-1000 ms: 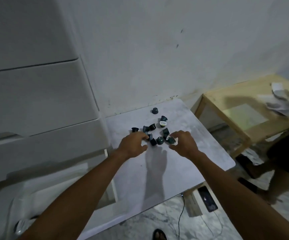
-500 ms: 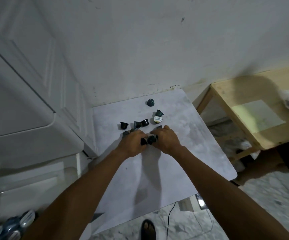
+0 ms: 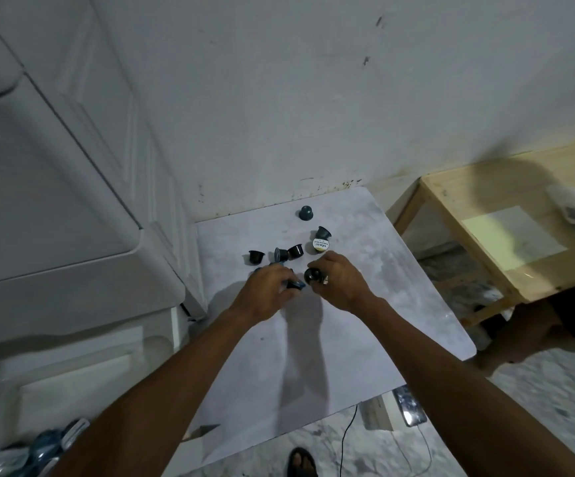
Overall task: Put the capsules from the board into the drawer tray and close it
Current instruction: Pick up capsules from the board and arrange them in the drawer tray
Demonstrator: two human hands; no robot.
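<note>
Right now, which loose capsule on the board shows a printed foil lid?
The white-lidded capsule just beyond the right hand, next to a dark capsule. No other loose one shows a white printed face.

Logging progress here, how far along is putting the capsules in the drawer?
Done: some bluish capsules seem to lie in the open drawer tray, lower left. In hand: the left hand grips a blue capsule and the right hand a dark capsule, over the board. Left: at least six loose capsules lie on the board, and the drawer is not yet closed.
</note>
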